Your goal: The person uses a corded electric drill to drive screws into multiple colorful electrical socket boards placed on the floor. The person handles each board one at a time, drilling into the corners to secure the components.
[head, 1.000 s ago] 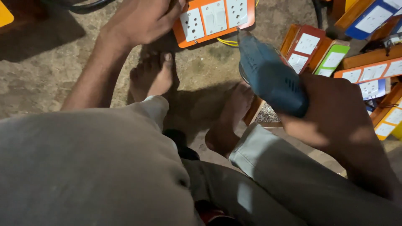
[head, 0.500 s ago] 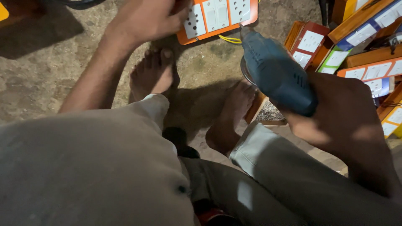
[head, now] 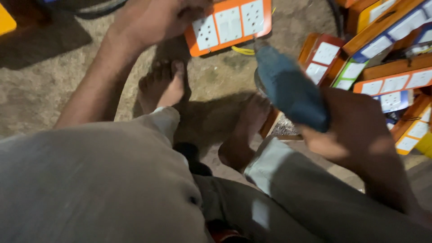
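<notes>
My left hand [head: 155, 18] grips the left end of an orange board fitted with white sockets and switches [head: 231, 23], holding it on the floor at the top of the view. My right hand [head: 355, 130] is closed around a blue power drill [head: 290, 87]. The drill's nose points up towards the lower edge of the orange board, near a yellow wire [head: 243, 50]. Whether the tip touches the board is unclear. My bare feet [head: 162, 85] rest on the floor below the board.
A heap of orange, red, green and blue socket boards [head: 387, 58] lies at the right. The floor is rough concrete [head: 40, 85]. My knees in light trousers [head: 90, 184] fill the lower view. A yellow object [head: 6, 19] sits at the far left edge.
My right hand has brought the drill upward, its nose closer to the orange board. My left hand keeps hold of the board.
</notes>
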